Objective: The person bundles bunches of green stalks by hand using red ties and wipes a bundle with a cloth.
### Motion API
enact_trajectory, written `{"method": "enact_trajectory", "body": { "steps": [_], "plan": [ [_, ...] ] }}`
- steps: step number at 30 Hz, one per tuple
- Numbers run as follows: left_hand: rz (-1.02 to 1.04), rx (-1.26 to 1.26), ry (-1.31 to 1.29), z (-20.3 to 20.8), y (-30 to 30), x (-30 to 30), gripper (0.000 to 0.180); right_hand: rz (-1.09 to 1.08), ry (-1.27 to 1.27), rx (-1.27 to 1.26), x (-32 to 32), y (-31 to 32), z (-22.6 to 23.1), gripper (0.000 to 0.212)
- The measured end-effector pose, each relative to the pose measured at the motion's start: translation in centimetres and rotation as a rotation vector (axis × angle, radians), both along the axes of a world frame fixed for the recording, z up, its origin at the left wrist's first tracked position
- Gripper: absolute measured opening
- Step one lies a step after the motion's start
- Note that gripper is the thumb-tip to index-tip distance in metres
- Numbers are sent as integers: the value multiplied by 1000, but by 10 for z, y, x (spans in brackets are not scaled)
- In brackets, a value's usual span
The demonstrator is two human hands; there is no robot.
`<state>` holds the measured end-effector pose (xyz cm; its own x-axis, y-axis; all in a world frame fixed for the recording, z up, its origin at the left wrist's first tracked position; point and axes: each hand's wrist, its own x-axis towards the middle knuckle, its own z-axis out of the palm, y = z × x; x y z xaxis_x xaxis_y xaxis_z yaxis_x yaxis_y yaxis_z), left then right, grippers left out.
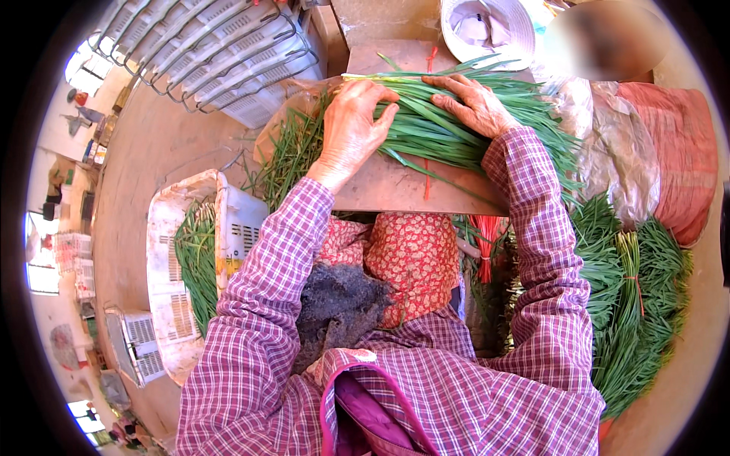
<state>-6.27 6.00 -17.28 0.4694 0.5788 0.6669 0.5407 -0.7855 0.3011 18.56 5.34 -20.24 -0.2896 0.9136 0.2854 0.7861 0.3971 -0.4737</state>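
A pile of long green garlic chives (437, 125) lies crosswise on a brown board (365, 190) in front of me, pale stems to the left and leaves fanning right. My left hand (353, 129) curls over the stem end, thumb apart from the index finger; part of its grip is hidden. Across the leaves rests my right hand (477, 108), palm down with its fingers spread. A thin red tie (427, 178) runs beneath the pile and shows at both its near and far sides. Loose, thinner green scraps (293, 148) hang at the board's left edge.
At left stands a dirty white plastic basket (163, 266) holding greens. Stacked crates with wire bars (228, 64) rise behind it. Tied chive bundles (631, 304) are heaped at right, near a red sack (669, 144). Red ties (485, 243) hang below the board; a pale hat (494, 30) lies beyond.
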Motion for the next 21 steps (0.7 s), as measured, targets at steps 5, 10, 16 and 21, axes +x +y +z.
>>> {"method": "enact_trajectory", "body": {
  "steps": [5,10,16,21],
  "plan": [
    [44,-41,7,-6,-6,5,16,-20,3,23,-2,-3,-1,45],
    [66,-18,-88,0,-4,16,11,-42,-11,48,0,-3,-11,43],
    [149,-36,48,-8,0,17,15,-106,-2,183,-9,-8,-18,40],
    [178,-72,54,-12,-3,20,17,-116,-2,229,-10,-13,-18,39]
  ]
}}
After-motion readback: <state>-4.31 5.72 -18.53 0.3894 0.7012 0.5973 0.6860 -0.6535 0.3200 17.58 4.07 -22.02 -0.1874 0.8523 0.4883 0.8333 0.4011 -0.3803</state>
